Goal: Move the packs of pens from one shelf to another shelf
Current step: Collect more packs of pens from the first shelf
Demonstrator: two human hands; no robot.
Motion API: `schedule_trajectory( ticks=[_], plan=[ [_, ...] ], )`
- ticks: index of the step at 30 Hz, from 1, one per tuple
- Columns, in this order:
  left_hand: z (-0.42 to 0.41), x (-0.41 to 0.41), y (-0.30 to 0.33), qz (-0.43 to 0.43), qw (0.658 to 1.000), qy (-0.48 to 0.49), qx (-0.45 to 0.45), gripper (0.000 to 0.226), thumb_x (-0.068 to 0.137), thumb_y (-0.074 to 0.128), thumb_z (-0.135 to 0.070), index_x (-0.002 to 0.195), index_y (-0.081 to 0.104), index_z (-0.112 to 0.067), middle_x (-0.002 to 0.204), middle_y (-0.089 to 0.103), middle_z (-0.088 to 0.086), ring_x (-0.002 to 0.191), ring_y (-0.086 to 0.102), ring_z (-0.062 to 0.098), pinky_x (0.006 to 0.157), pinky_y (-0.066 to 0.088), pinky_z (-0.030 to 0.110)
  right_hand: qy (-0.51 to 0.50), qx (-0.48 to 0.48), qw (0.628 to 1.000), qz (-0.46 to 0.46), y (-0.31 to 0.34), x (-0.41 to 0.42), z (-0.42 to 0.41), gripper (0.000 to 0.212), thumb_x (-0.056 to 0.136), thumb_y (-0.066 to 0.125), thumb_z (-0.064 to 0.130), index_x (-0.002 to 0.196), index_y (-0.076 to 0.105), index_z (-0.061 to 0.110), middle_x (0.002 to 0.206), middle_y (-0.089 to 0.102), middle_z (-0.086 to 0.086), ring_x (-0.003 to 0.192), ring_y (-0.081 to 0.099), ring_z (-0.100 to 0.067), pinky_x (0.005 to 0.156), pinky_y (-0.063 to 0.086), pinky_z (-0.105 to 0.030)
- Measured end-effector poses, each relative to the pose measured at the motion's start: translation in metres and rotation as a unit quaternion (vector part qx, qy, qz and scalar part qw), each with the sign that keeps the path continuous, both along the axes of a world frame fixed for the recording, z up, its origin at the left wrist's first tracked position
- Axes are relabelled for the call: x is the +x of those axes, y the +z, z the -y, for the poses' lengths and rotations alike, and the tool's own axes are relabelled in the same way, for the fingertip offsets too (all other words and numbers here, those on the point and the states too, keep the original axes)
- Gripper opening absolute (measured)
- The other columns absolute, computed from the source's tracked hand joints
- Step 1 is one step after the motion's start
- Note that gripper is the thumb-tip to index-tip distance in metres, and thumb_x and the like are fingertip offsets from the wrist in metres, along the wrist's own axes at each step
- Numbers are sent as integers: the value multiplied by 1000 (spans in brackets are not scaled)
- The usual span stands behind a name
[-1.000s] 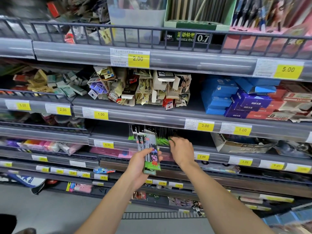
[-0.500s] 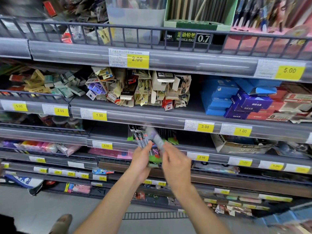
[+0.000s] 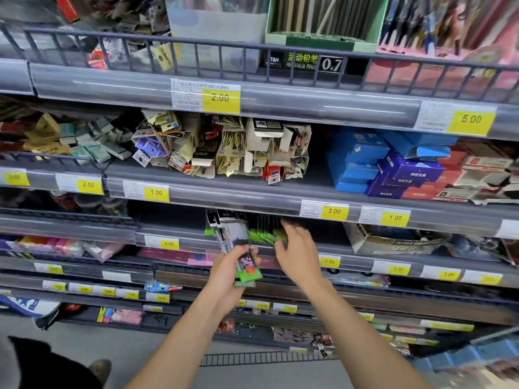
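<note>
We hold a small stack of pen packs (image 3: 238, 248) in our left hand (image 3: 230, 272), fingers wrapped round the lower end so the cards stand upright and fan a little at the top; gripping them low likely keeps the top free for another pack to slide in behind. Our right hand (image 3: 297, 254) hangs just beside it at three o'clock, fingers spread and loose, holding nothing, its tips close to the row of packs left on the shelf (image 3: 266, 233). Those stand on edge, green ends outward, packed like files, which is probably why we pick them off one or a few at a time. At three o'clock from them sits a cardboard box (image 3: 393, 240). We judge the gathering unfinished, with no pack yet placed on the other shelf.
</note>
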State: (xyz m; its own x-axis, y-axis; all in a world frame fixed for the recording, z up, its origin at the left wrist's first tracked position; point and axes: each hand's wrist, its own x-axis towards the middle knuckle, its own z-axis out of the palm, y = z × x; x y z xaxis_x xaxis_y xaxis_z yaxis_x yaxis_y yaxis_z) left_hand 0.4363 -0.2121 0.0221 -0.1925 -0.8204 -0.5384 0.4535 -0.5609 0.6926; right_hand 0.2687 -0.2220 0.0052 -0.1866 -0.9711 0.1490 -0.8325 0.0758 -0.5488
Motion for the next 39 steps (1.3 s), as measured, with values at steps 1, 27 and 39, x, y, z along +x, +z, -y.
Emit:
schedule_trajectory(
  ticks=[1,27,39],
  plan=[
    [-1,1,1,0,1000,1,0,39,103,60,-11,139,56,3,104,69,16,76,67,22,61,55,32,9,56,998,-27,-1,-5,11,58,102,53,32,155,39,13,148,52,-16,138,44,-36,113,41,-43],
    [9,7,4,14,1000,-10,-7,55,100,69,-15,147,49,4,93,69,11,72,67,20,64,56,34,-68,-85,992,-63,-1,-8,7,21,99,55,5,110,73,0,85,74,-14,74,71,-31,69,58,-44],
    [18,-5,-5,-17,1000,-23,11,50,81,86,-35,118,69,-6,105,76,14,82,75,23,73,61,38,132,-236,962,38,-17,51,-65,27,100,59,22,112,77,7,117,75,-4,108,64,-17,100,51,-31]
  ],
)
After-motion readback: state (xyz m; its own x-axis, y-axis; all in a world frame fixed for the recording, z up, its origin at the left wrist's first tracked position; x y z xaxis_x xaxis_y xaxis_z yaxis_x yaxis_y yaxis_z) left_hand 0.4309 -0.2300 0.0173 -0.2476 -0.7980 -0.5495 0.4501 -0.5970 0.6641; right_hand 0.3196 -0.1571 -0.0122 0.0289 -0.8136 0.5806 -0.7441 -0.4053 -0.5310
